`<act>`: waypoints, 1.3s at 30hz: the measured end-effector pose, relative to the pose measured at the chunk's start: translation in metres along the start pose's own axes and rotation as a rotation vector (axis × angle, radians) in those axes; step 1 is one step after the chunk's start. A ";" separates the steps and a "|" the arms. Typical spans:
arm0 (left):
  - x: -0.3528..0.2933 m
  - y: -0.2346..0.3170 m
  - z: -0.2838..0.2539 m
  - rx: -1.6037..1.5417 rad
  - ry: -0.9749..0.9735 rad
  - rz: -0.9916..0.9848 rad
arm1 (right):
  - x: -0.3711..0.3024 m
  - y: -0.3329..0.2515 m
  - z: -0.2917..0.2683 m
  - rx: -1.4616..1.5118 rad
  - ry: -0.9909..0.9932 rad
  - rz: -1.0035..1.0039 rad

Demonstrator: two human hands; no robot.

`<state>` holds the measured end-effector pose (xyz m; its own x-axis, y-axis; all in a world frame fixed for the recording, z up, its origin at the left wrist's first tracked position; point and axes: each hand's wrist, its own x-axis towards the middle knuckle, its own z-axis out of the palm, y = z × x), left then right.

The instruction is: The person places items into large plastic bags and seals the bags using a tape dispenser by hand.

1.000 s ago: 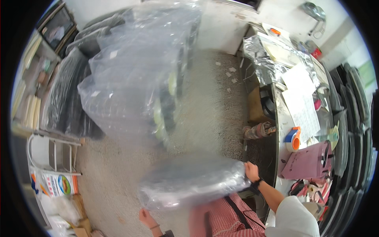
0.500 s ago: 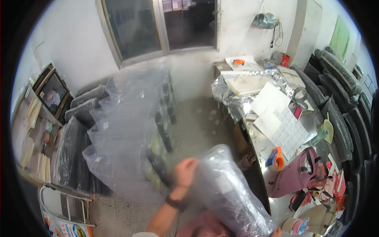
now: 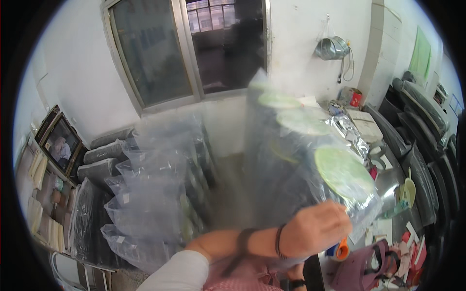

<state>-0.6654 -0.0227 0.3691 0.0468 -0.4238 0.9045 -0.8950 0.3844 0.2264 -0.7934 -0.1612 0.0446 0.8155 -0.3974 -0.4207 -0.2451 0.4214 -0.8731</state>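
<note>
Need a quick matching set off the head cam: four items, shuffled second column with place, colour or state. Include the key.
Items
1. left hand
2. wrapped package
3. tote bag
4. metal cylinder

Place, colour or state
A. purple, at the lower right of the view
B. hanging on the white wall
C. fingers curled, gripping clear plastic
D. dark, with pale green rounded patches

Pairs: 1-C, 2-D, 3-A, 4-B
</note>
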 end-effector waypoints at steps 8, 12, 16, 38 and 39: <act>0.058 -0.146 -0.123 0.086 0.146 0.428 | 0.249 -0.147 0.195 0.552 -0.428 -0.062; 0.081 -0.280 -0.223 0.515 0.081 0.281 | 0.381 -0.209 0.286 0.762 -0.553 -0.085; 0.059 -0.373 -0.308 0.532 0.010 -0.092 | 0.530 -0.299 0.378 0.821 -0.628 -0.231; -0.485 -0.061 -0.289 0.692 -0.399 -2.602 | 0.441 -0.050 0.305 -0.768 -1.098 0.545; -0.488 -0.054 -0.281 0.787 -0.461 -2.523 | 0.424 -0.035 0.286 -0.777 -1.098 0.559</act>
<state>-0.5156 0.3937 0.0165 0.6225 0.4808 -0.6175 0.5736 -0.8171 -0.0578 -0.2895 -0.1113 -0.0325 0.4155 0.6277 -0.6583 -0.5840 -0.3708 -0.7221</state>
